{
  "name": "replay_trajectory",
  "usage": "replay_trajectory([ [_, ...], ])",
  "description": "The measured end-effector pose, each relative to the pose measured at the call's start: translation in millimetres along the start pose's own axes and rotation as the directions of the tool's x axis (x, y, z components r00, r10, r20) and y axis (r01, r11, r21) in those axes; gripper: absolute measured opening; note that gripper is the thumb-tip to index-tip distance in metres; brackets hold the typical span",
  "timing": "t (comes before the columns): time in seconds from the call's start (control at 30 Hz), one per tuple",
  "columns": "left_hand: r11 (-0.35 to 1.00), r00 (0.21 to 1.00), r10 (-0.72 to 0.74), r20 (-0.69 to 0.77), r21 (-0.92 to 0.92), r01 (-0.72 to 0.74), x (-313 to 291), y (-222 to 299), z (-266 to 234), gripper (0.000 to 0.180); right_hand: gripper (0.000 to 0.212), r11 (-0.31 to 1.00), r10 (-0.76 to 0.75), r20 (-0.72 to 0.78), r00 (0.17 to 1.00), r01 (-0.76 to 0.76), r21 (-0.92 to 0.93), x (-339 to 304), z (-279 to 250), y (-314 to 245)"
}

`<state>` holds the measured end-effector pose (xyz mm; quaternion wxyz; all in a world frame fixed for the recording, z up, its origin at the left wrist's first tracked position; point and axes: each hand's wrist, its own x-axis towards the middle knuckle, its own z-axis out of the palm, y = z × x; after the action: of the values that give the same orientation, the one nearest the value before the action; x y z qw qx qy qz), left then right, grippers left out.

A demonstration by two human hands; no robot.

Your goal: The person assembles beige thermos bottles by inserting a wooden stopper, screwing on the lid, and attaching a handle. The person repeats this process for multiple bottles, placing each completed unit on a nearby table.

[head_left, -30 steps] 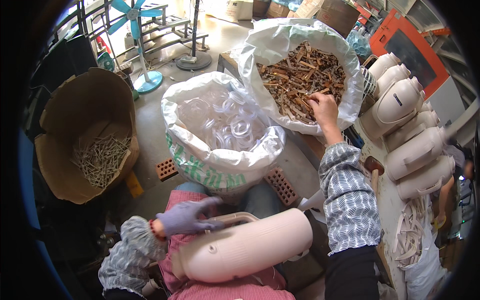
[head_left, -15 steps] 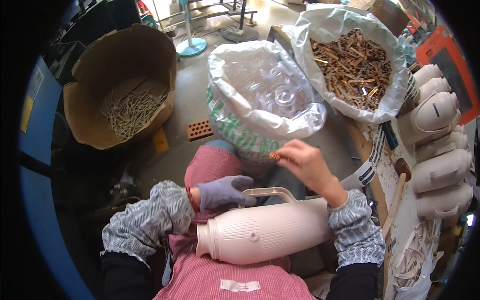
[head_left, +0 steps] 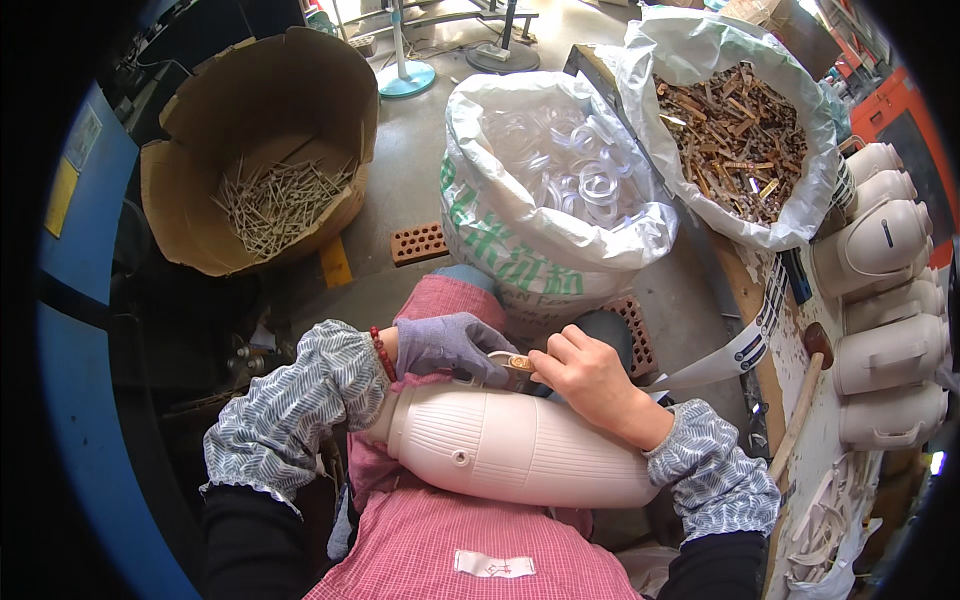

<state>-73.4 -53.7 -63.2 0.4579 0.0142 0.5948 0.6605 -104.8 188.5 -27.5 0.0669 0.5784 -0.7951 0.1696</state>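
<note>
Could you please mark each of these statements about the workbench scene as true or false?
1. The left hand wears a purple glove. True.
2. The right hand is gloved too. False: it is bare.
3. A cream ribbed flask body lies across the person's lap. True.
4. The cardboard box holds clear plastic rings. False: it holds thin pale sticks; the clear rings fill the white sack nearest the knees.
5. The farther white sack holds brown pieces. True.
6. The wooden-handled hammer is in the right hand. False: it lies on the bench at the right, while that hand pinches a small brown piece by the flask's neck.
</note>
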Motion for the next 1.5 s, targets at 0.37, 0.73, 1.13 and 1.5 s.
replay_trajectory([
  [0.37, 0.993, 0.980, 0.005, -0.198, 0.115, 0.018, 5.6, 11.2, 18.1, 0.031, 0.019, 0.997, -0.042, -0.007, 0.999, 0.042, 0.071, 8.6, -11.3, 33.7],
  [0.73, 0.309, 0.761, 0.626, 0.168, 0.843, -0.440, -59.7, 67.3, 39.5, 0.037, 0.018, 0.603, 0.620, -0.381, 0.686, -0.727, -0.328, -5.4, -101.6, 265.9],
  [1.13, 0.085, 0.663, 0.726, 0.181, 0.934, -0.348, -89.2, 84.6, 51.3, 0.050, 0.017, 0.668, 0.668, -0.320, 0.672, -0.731, -0.139, -9.2, -105.5, 265.6],
  [1.5, 0.066, 0.156, 0.987, -0.045, 0.989, -0.132, -39.7, 94.2, 37.6, 0.036, 0.015, 0.229, 0.571, 0.246, 0.783, -0.439, 0.869, 38.8, -81.3, 81.4],
])
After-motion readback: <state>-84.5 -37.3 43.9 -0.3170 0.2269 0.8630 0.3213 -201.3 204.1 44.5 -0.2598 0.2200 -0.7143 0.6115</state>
